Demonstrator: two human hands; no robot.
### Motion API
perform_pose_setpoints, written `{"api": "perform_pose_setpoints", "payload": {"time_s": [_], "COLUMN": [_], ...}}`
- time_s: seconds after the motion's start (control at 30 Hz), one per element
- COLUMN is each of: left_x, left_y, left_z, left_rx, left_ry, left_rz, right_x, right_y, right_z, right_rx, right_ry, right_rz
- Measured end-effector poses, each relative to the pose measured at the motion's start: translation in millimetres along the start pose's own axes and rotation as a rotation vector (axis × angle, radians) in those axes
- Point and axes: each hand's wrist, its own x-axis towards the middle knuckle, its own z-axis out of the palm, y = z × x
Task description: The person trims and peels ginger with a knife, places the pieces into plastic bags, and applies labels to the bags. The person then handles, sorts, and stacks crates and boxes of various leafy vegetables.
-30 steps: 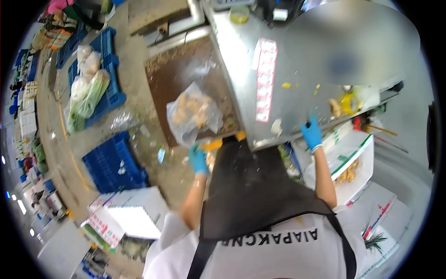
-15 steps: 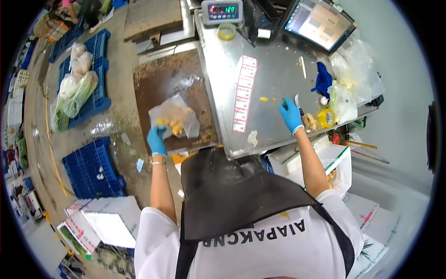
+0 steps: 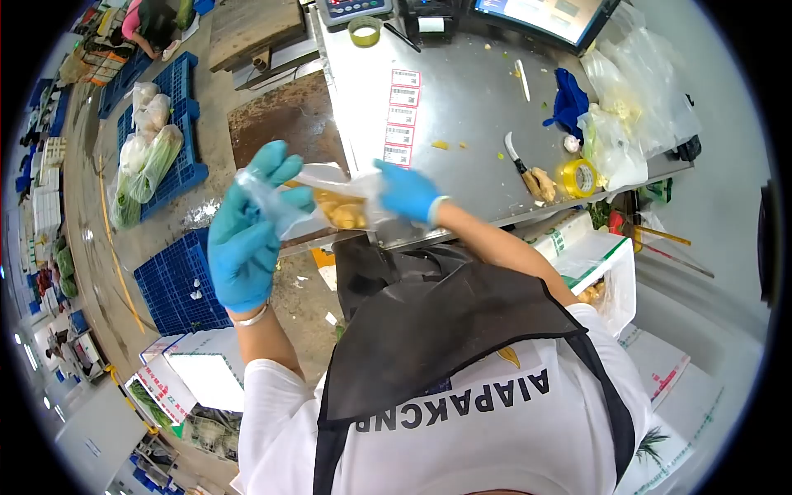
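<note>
A clear plastic bag [image 3: 309, 175] with yellow ginger pieces [image 3: 345, 213] in it is held up before my apron, over the table's near edge. My left hand [image 3: 252, 227], in a blue glove, is closed on one side of the bag, with part of the film bunched at its fingers. On the bag's other side, my gloved right hand [image 3: 408, 195] grips the film, its fingertips partly hidden. A strip of printed labels [image 3: 403, 115] lies on the metal table just beyond my right hand.
On the metal table [image 3: 462, 99] are a knife [image 3: 518, 161], a ginger root [image 3: 542, 186], yellow tape [image 3: 577, 178], a blue cloth [image 3: 569, 103] and plastic bags [image 3: 615, 148]. A scale [image 3: 355, 10] and monitor [image 3: 549, 18] stand behind. Blue pallets [image 3: 186, 276] lie left. Another person crouches far left.
My left hand has lifted the bag of ginger from the brown board toward me. My right hand has moved left from beside the knife and taken hold of the bag.
</note>
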Motion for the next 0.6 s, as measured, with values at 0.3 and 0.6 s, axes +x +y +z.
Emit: {"api": "perform_pose_setpoints", "payload": {"time_s": [0.3,0.6], "left_x": [24,48], "left_y": [-95,-198], "left_z": [33,112], "left_rx": [-0.341,0.329], "left_ry": [0.152,-0.421], "left_rz": [-0.287,-0.476], "right_x": [-152,-181], "right_y": [29,53], "right_z": [-163,-163], "right_rx": [0.459,0.757], "right_ry": [0.268,0.3], "right_rz": [-0.095,-0.01]}}
